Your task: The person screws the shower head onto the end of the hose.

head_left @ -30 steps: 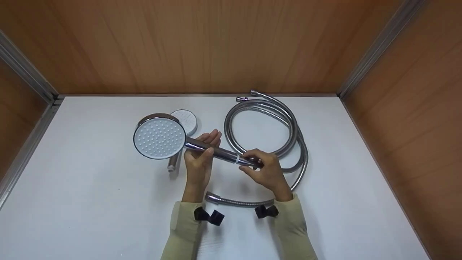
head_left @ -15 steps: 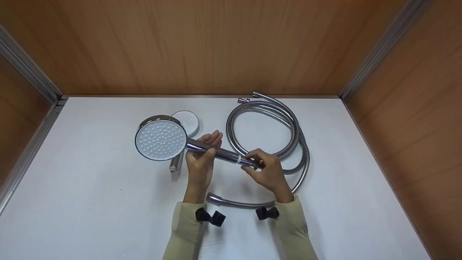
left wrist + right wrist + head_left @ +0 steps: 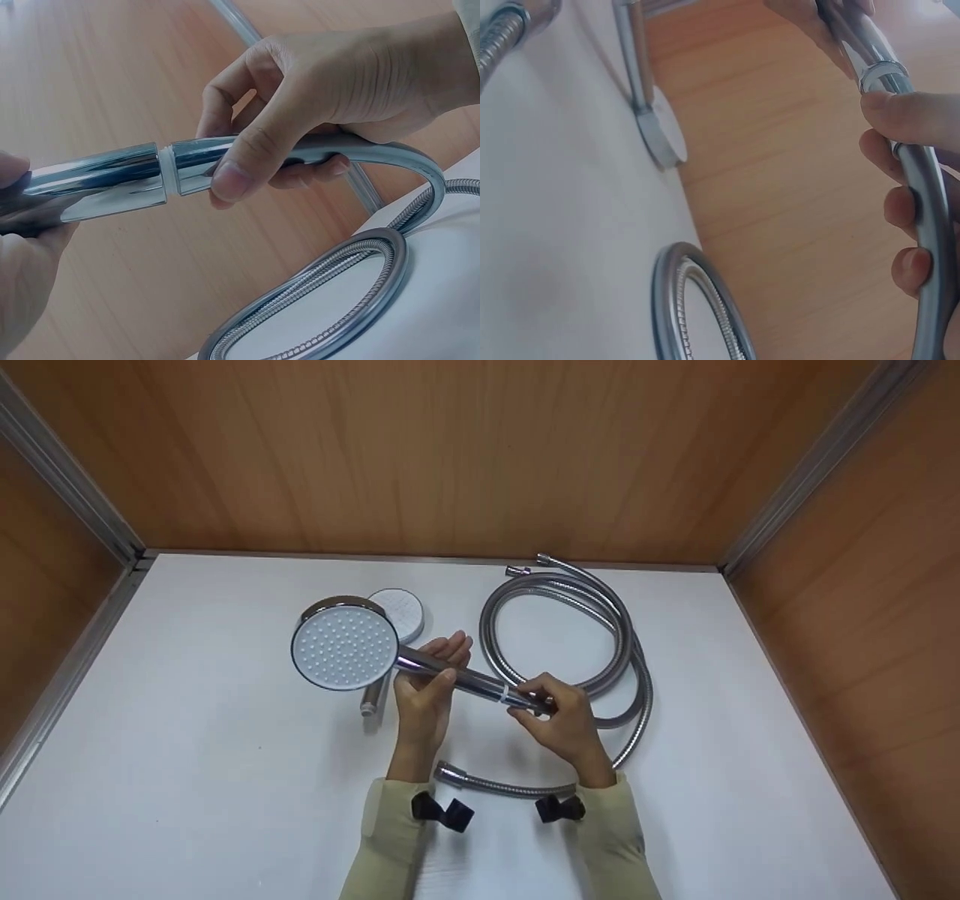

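Note:
In the head view, a chrome shower head (image 3: 345, 649) with a round white nozzle face is held tilted above the table. My left hand (image 3: 424, 701) grips its handle (image 3: 457, 678), thumb on top, other fingers extended behind it. My right hand (image 3: 566, 724) pinches the chrome end fitting (image 3: 196, 161) of a smooth grey shower hose (image 3: 375, 148) between thumb and fingers. That fitting lines up with the handle's end. A white ring (image 3: 169, 171) shows in the gap between them. In the right wrist view, my right fingers curl round the hose behind the fitting.
A smaller shower head (image 3: 397, 611) lies on the white table (image 3: 210, 780) behind the held one. Coiled hoses (image 3: 489, 622) lie at the back right. A loose ribbed hose end (image 3: 450, 775) lies near my wrists. Wooden panels (image 3: 450, 457) wall the back and sides.
The head view has shifted a little, so everything sits slightly further right. Both hands keep their hold, and the handle and fitting show no clear movement against each other.

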`<control>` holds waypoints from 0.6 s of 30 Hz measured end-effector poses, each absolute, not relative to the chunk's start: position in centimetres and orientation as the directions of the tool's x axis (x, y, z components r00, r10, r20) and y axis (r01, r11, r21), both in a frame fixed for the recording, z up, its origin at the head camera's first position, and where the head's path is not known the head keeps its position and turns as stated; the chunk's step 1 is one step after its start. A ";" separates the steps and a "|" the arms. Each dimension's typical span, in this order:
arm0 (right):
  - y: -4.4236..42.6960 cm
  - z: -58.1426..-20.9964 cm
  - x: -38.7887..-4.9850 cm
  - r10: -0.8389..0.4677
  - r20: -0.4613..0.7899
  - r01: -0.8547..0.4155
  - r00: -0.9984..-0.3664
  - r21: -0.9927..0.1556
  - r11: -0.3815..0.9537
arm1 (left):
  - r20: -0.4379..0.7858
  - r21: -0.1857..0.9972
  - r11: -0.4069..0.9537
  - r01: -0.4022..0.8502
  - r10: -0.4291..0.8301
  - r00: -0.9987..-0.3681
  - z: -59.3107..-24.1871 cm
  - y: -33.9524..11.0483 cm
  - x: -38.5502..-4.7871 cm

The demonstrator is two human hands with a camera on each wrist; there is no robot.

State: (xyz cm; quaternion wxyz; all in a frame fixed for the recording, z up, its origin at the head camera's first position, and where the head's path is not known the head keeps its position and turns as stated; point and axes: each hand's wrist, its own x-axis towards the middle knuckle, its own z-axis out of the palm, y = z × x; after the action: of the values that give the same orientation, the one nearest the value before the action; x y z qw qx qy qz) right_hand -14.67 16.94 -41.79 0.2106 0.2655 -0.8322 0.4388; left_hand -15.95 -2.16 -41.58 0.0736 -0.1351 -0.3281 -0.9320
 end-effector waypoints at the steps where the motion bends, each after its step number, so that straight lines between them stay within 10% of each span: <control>1: 17.0 -41.8 -14.7 -0.256 0.584 -0.627 -0.770 -0.617 0.476 | 0.296 0.594 -0.773 0.223 -0.048 -0.954 -41.6 -2.2 -15.9; 18: 16.9 -41.6 -14.5 -0.241 0.578 -0.614 -0.780 -0.630 0.476 | 0.308 0.586 -0.779 0.223 -0.040 -0.951 -41.3 -2.2 -15.9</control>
State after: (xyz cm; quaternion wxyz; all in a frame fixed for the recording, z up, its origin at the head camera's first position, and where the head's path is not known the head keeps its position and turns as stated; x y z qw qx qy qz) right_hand -14.52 16.94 -41.57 0.2105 0.2566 -0.8328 0.4431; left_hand -15.86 -2.21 -41.32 0.0705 -0.1405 -0.3248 -0.9326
